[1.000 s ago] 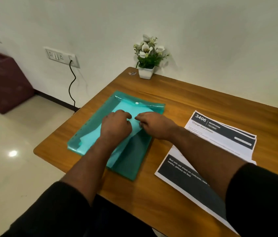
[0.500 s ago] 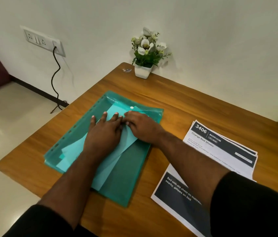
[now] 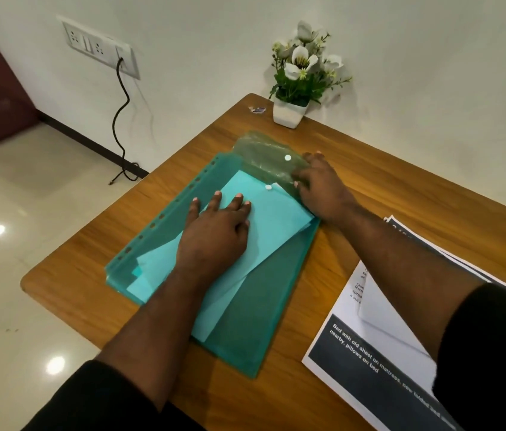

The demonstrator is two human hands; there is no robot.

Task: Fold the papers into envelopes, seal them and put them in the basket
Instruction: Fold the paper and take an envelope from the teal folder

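Observation:
A green translucent plastic folder (image 3: 254, 318) lies on the wooden table (image 3: 400, 194). Light blue papers (image 3: 279, 219) show inside it. Its flap (image 3: 264, 157) with a white snap button is lifted open toward the wall. My right hand (image 3: 320, 188) pinches the flap's right edge. My left hand (image 3: 214, 234) lies flat on the folder over the papers, fingers spread. No basket is in view.
A small white pot of artificial flowers (image 3: 295, 88) stands at the table's far corner by the wall. Printed black-and-white sheets (image 3: 376, 365) lie at the right, partly under my right arm. A wall socket with a hanging cable (image 3: 121, 101) is at the left.
The folder's flap was shut before; my right hand has unsnapped it and lifted it back. My left hand has flattened on the folder. The camera has shifted left and closer.

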